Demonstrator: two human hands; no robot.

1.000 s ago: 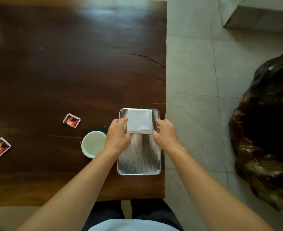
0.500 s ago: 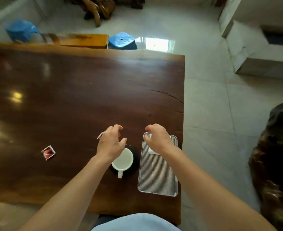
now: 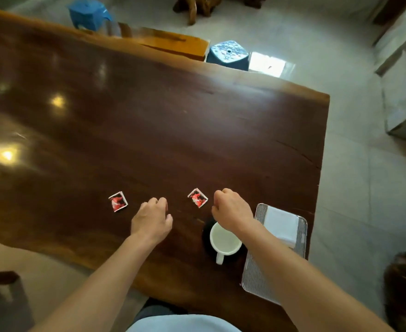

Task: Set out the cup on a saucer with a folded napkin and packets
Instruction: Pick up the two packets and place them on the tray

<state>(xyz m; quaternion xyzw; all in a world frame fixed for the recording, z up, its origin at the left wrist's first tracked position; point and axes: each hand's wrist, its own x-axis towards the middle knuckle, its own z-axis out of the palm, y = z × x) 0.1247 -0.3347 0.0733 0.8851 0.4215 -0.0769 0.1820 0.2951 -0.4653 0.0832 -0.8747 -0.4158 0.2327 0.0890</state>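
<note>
Table (image 3: 149, 128) first, then tray (image 3: 257, 271) holding the napkin (image 3: 281, 224), cup (image 3: 224, 240) on its dark saucer (image 3: 206, 233). Two packets (image 3: 117, 201) (image 3: 197, 197) lie loose. Both hands (image 3: 151, 220) (image 3: 232, 208) hover empty, fingers curled; each should pinch a packet by its edge.

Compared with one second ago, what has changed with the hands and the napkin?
Both hands let go of the napkin and moved left: the right hand is beside one packet, the left hand between the two. Napkin, tray, cup and other packet stayed.
</note>
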